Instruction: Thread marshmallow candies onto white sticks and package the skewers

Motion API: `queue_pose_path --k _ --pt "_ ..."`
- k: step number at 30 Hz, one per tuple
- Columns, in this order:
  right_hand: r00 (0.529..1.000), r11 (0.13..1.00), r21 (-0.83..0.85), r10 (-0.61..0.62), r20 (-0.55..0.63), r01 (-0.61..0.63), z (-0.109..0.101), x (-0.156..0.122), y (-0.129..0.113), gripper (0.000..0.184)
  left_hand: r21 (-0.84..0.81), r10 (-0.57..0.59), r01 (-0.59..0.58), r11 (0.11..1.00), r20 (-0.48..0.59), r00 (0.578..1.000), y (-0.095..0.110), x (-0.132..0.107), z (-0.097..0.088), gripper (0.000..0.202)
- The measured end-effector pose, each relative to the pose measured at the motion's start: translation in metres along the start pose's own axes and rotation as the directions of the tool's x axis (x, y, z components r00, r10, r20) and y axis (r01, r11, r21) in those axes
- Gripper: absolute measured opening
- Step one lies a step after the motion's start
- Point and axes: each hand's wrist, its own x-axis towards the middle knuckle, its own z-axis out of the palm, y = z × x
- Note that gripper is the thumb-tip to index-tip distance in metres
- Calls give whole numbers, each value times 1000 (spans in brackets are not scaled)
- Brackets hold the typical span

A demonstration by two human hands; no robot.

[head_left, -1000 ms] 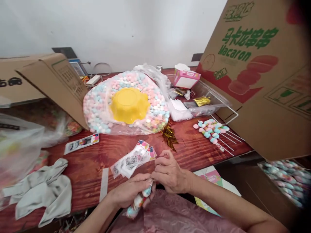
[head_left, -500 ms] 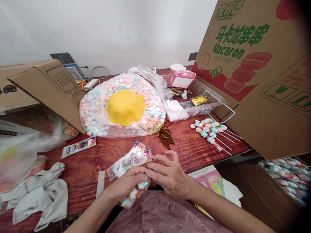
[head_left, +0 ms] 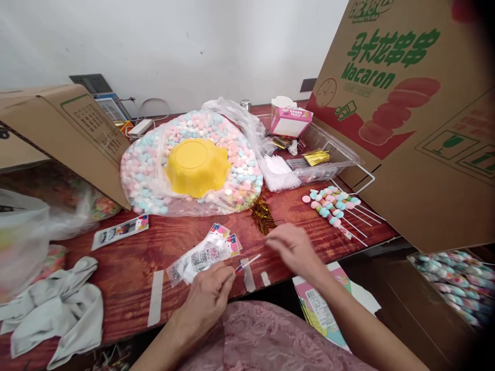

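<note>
My left hand (head_left: 212, 291) is closed round a wrapped candy skewer; its white stick (head_left: 252, 260) pokes out past the thumb, and the candy end is hidden. Just beyond that hand lie clear printed bags (head_left: 204, 253) with colourful tops. My right hand (head_left: 292, 248) is off the skewer, over the table beside a bunch of gold twist ties (head_left: 263, 216). Its fingers are a little blurred, loosely bent, with the thumb apart and nothing seen between them. Several candy skewers (head_left: 330, 206) in pink, blue and white lie to the right.
A large bag of marshmallow-like candies (head_left: 147, 170) has a yellow bowl (head_left: 198, 167) on top. Behind the skewers stands a clear plastic tray (head_left: 328, 172), against a tall Macaron carton (head_left: 386, 118). Another carton (head_left: 87, 134), a grey cloth (head_left: 58, 309) and a single printed bag (head_left: 119, 232) are leftward.
My right hand has left the skewer and moved right, towards the gold twist ties. My left hand has turned, so the stick now points to the upper right.
</note>
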Motion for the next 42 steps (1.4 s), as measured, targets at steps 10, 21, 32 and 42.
queue_pose_path --k 10,21,32,42 --pt "946 847 -438 323 -24 -301 -2 41 58 19 -820 -568 439 367 176 804 1 8 -1 38" --pt "841 847 -224 374 -391 -481 -17 10 58 21 -893 -636 377 246 145 758 1 14 0 31" --pt "998 794 608 36 -59 7 75 7 -74 12 -649 -337 107 754 -242 910 3 22 -3 23" --pt "997 801 597 77 -31 -44 94 6 -78 36 -673 -288 71 736 -217 933 -14 1 -9 18"
